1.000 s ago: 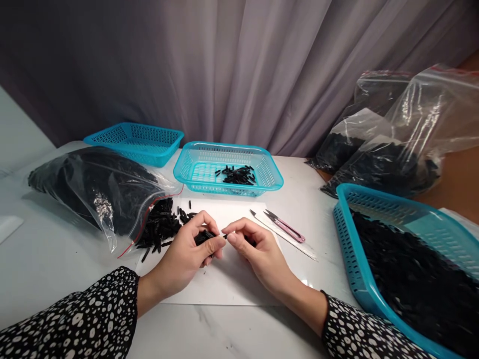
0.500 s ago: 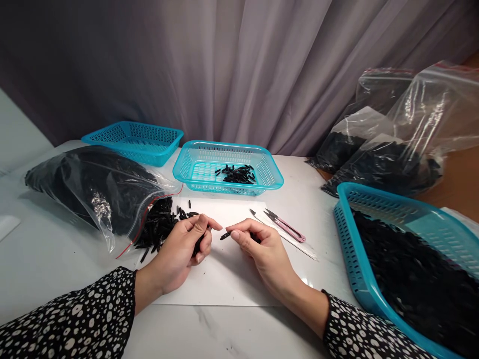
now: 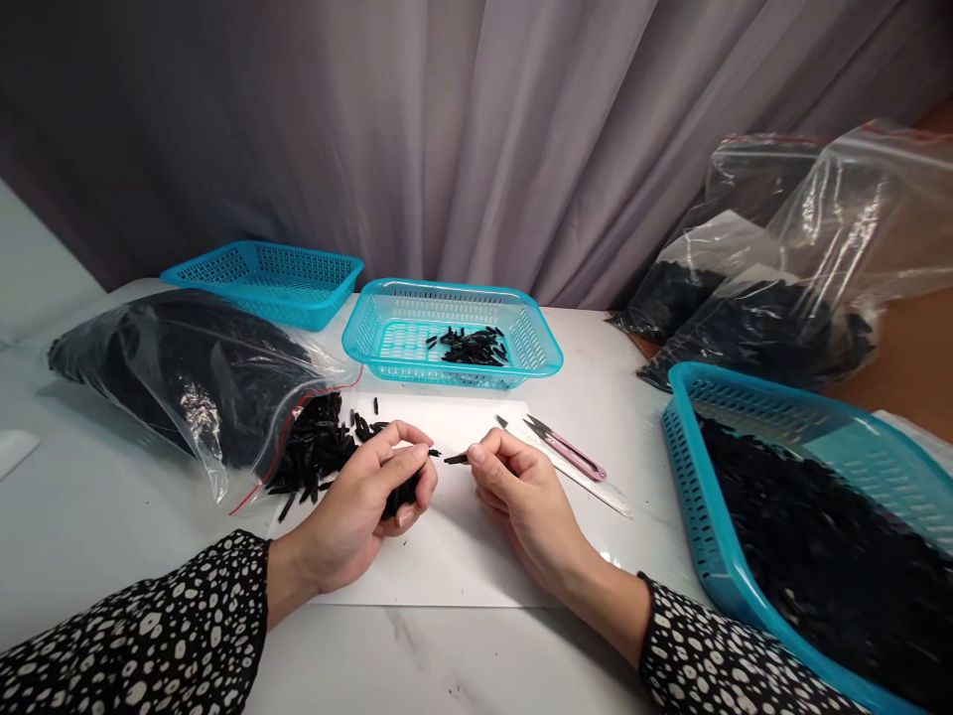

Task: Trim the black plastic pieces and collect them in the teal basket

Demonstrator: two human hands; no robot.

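My left hand (image 3: 372,494) is curled over a white sheet (image 3: 439,561), its fingers closed round a bunch of small black pieces (image 3: 406,489). My right hand (image 3: 513,487) sits just to its right and pinches a single black piece (image 3: 456,459) between thumb and forefinger, the piece pointing left toward the other hand. A loose heap of black pieces (image 3: 317,449) lies just left of my left hand, spilling from an open clear bag (image 3: 186,372). Straight ahead stands a light blue basket (image 3: 372,338) with some black pieces (image 3: 469,346) in it.
Pink thread snips (image 3: 570,452) lie on the sheet's right edge. A large blue basket (image 3: 696,497) full of black pieces stands at the right, with clear bags (image 3: 789,298) of black pieces behind it. Another blue basket (image 3: 268,278) sits at the back left. A grey curtain hangs behind.
A second ago the two hands touched at the fingertips. They drew apart, my right hand coming away with one black piece, and my left fingers have closed again over the bunch.
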